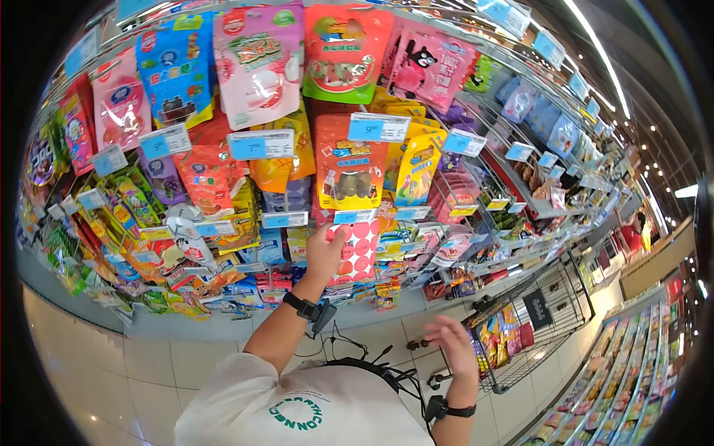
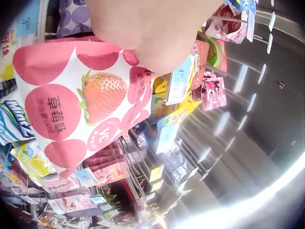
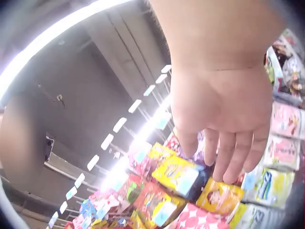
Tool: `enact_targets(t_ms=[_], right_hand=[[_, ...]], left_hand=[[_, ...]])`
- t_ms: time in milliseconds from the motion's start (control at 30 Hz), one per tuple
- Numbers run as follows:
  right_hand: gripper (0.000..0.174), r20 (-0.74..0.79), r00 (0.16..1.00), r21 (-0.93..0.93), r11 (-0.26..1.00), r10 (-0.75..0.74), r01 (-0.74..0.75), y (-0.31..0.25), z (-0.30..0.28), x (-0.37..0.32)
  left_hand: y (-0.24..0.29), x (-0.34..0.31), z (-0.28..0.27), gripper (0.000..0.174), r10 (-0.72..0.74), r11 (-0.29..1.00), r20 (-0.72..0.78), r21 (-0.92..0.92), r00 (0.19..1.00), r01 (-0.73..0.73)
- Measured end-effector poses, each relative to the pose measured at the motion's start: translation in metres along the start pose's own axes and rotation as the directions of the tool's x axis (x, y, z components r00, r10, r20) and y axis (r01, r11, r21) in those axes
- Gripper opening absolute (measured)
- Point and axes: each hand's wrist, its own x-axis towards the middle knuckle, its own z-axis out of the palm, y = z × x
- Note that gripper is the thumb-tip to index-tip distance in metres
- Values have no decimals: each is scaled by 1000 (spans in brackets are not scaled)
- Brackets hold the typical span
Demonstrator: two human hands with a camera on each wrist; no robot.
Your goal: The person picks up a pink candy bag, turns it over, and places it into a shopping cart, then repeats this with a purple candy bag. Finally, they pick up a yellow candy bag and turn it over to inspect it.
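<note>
Left hand (image 1: 324,255) grips pouch (image 1: 359,256) edge; right hand (image 1: 454,346) apart from shelves (image 1: 569,215).

Head view: bright, fairly even overhead light; ceiling strip light (image 1: 599,56) burnt to white, soft reflections on floor (image 1: 149,364). Strong fisheye bowing; shelf edges curve, corners fall to black. Packets near shelf centre fairly crisp, the right hand (image 1: 454,348) slightly blurred. Left wrist view: glare band (image 2: 252,205) blown out at lower right, haze over the ceiling; strawberry packet (image 2: 81,100) readable, shaded toward its top edge. Right wrist view: curved lamp streak (image 3: 52,38) overexposed, second glare behind the shelf tags, dark form (image 3: 23,143) at left out of focus.
</note>
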Motion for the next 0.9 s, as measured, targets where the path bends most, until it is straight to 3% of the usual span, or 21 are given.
enact_targets(t_ms=[67, 133, 333, 400, 433, 500, 533, 600, 700, 767, 833, 867, 900], right_hand=[[34, -190, 980, 54, 996, -57, 68, -7, -23, -18], [33, -349, 932, 72, 989, -96, 129, -11, -40, -37], [33, -576, 785, 31, 953, -230, 301, -11, -99, -110], [38, -718, 642, -32, 934, -269, 355, -6, -126, -132], [38, -723, 639, -27, 934, -264, 356, -2, -138, -143], [37, -805, 536, -41, 925, -255, 378, 0, -147, -161], [35, -815, 521, -37, 919, -255, 391, 4, -151, -170], [35, -826, 507, -23, 913, -247, 407, 11, -149, -182], [32, -844, 493, 18, 908, -211, 420, 25, -145, -192], [30, -854, 491, 54, 910, -172, 412, 36, -144, -193], [30, -855, 502, 87, 920, -127, 381, 48, -148, -194], [32, -847, 514, 84, 919, -138, 384, 58, -156, -194], [32, -843, 522, 108, 910, -130, 401, 68, -164, -193]], left_hand=[[2, -2, 0, 25, 69, 997, 6, -36, 998, -69], [0, 0, -1, 24, 27, 999, 14, -34, 1000, -27], [-8, 17, -2, 21, 4, 999, 4, -35, 1000, -4], [-13, 22, 2, 20, 98, 995, -8, 19, 995, -98], [-13, 22, 2, 20, 101, 995, 0, 21, 995, -101], [-8, 22, 1, 20, 136, 987, -17, 91, 991, -134], [-5, 20, -1, 20, 137, 986, -2, 93, 991, -136], [6, 21, -3, 22, 3, 999, 46, 32, 999, -5], [-4, 31, 4, 21, -6, 1000, 15, -20, 1000, 6], [-25, 44, 3, 21, 73, 997, -22, 39, 997, -73], [-30, 53, 5, 21, 33, 938, -46, 347, 998, -15], [-20, 52, 4, 23, 46, 923, -56, 385, 997, -21], [-31, 57, 5, 24, -3, 983, -63, 182, 998, 15]])
